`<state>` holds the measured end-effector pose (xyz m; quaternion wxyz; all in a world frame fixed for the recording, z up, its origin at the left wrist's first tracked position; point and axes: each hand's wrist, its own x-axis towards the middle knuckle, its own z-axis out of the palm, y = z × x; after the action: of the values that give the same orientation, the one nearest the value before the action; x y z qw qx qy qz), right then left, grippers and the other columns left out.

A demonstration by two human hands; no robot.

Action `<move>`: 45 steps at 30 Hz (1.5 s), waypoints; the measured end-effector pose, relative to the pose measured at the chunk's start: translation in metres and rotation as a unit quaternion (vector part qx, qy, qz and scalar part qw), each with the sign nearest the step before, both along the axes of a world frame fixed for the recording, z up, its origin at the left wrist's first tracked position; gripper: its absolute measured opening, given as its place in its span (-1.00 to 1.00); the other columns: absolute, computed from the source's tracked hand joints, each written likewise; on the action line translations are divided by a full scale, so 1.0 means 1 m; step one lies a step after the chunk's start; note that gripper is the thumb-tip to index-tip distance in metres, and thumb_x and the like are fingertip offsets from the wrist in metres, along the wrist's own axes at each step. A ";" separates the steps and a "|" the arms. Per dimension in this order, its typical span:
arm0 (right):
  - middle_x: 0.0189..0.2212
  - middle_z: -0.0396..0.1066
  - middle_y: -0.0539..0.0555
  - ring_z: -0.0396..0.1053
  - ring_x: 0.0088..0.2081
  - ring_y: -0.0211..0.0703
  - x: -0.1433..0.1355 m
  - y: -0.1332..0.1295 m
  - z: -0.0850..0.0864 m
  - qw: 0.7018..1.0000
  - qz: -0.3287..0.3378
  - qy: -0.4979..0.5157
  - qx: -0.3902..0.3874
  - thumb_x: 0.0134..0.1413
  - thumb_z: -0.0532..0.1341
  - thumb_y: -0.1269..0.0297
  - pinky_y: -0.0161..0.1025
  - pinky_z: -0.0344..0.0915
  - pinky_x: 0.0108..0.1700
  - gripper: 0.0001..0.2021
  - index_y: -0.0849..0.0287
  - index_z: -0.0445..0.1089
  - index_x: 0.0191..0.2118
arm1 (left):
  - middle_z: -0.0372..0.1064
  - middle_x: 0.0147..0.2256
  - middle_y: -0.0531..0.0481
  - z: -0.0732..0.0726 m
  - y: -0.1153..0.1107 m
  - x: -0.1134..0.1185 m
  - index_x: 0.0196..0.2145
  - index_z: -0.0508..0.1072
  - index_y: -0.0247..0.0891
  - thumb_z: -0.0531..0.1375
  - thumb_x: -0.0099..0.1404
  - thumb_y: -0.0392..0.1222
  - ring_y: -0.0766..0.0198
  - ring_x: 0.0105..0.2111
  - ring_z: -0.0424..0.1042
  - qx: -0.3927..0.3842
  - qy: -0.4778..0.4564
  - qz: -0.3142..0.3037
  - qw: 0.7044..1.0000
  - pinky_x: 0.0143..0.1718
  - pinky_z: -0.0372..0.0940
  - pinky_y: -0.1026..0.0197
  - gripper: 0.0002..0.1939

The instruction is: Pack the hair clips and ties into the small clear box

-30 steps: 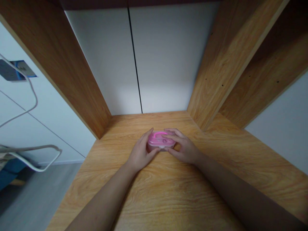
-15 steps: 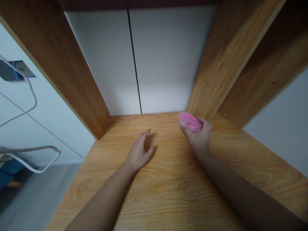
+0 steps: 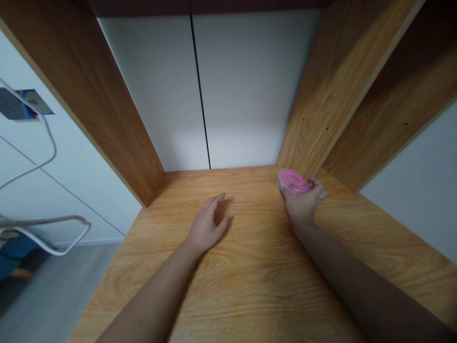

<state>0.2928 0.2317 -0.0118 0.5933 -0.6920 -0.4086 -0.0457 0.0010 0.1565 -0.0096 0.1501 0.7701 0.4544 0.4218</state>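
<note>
On a wood-grain desk [image 3: 250, 286], the left hand [image 3: 207, 227] curves, thumb and fingers apart. Farther right, the right hand [image 3: 303, 204] clamps its fingers on a pink-lidded box [image 3: 293, 181], just before a wooden upright [image 3: 317, 109]. Behind stands a white panel [image 3: 246, 95]; a white cable [image 3: 54, 147] hangs far left.

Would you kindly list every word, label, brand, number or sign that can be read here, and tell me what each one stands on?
No text can be read in this view.
Pink box in the right hand: a small round mark on top, too blurred to make out.
Dark and blue patch on the wall at left: its markings are too small and blurred to read.
</note>
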 end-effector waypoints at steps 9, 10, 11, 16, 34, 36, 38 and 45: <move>0.12 0.17 0.27 0.19 0.20 0.23 -0.029 -0.031 0.029 0.969 0.138 -0.179 0.095 -0.02 0.33 0.26 0.22 0.12 0.23 -0.52 0.13 0.31 0.06 | 0.44 0.08 -0.19 0.004 0.000 0.000 0.19 0.34 -0.22 0.20 0.35 -0.19 0.05 0.08 0.43 -0.001 0.024 0.011 1.000 0.15 0.34 -0.07 -0.54; 0.07 0.23 0.23 0.23 0.16 0.19 -0.032 -0.034 0.030 0.953 0.194 -0.212 0.093 0.03 0.31 0.27 0.18 0.15 0.22 -0.60 0.11 0.33 0.03 | 0.46 0.06 -0.18 0.005 0.000 -0.001 0.15 0.37 -0.22 0.20 0.34 -0.20 0.05 0.07 0.44 -0.003 0.031 0.015 0.999 0.14 0.34 -0.07 -0.58; 0.01 0.28 0.20 0.27 0.12 0.14 -0.034 -0.037 0.030 0.932 0.259 -0.242 0.078 0.07 0.28 0.29 0.13 0.19 0.20 -0.66 0.10 0.35 0.00 | 0.49 0.03 -0.16 0.006 0.000 -0.001 0.10 0.41 -0.22 0.20 0.34 -0.21 0.05 0.04 0.46 -0.005 0.041 0.018 0.999 0.12 0.35 -0.06 -0.62; -0.13 0.41 0.13 0.36 -0.05 0.04 -0.045 -0.046 0.024 0.800 0.496 -0.328 -0.079 0.10 0.26 0.34 0.01 0.30 0.04 -0.75 0.09 0.40 -0.07 | 0.53 -0.11 -0.08 0.012 -0.002 -0.001 -0.08 0.53 -0.17 0.19 0.32 -0.25 0.08 -0.07 0.47 -0.012 0.107 0.025 0.994 0.04 0.35 0.01 -0.77; -0.07 0.38 0.16 0.31 0.02 0.07 -0.042 -0.048 0.019 0.741 0.553 -0.348 -0.158 0.14 0.29 0.22 0.04 0.26 0.07 -0.71 0.09 0.44 -0.01 | 0.49 -0.13 -0.11 0.010 -0.002 -0.001 -0.12 0.59 -0.19 0.20 0.32 -0.17 0.06 -0.08 0.43 -0.048 0.164 0.039 0.984 0.05 0.31 0.01 -0.77; -0.07 0.38 0.16 0.31 0.02 0.07 -0.042 -0.048 0.019 0.741 0.553 -0.346 -0.159 0.13 0.30 0.22 0.04 0.26 0.07 -0.70 0.09 0.44 -0.01 | 0.49 -0.13 -0.10 0.010 -0.002 -0.001 -0.12 0.60 -0.18 0.20 0.32 -0.18 0.07 -0.08 0.43 -0.048 0.164 0.038 0.985 0.06 0.31 0.01 -0.77; -0.07 0.38 0.15 0.31 0.02 0.07 -0.042 -0.047 0.019 0.741 0.553 -0.345 -0.159 0.13 0.30 0.23 0.04 0.26 0.07 -0.70 0.09 0.44 0.00 | 0.49 -0.14 -0.09 0.010 -0.001 -0.001 -0.11 0.59 -0.18 0.20 0.32 -0.18 0.07 -0.08 0.43 -0.048 0.164 0.038 0.985 0.06 0.31 0.01 -0.77; -0.06 0.38 0.15 0.30 0.03 0.07 -0.042 -0.046 0.016 0.742 0.552 -0.348 -0.153 0.13 0.31 0.21 0.05 0.25 0.09 -0.70 0.09 0.44 -0.01 | 0.48 -0.14 -0.11 0.009 -0.001 -0.002 -0.12 0.60 -0.18 0.18 0.34 -0.16 0.07 -0.08 0.43 -0.047 0.172 0.039 0.983 0.05 0.32 0.02 -0.77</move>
<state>0.2511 0.1854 0.0042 0.2169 -0.3626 -0.8989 0.1156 -0.0007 0.1555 -0.0010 0.0891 0.8048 0.5228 0.2663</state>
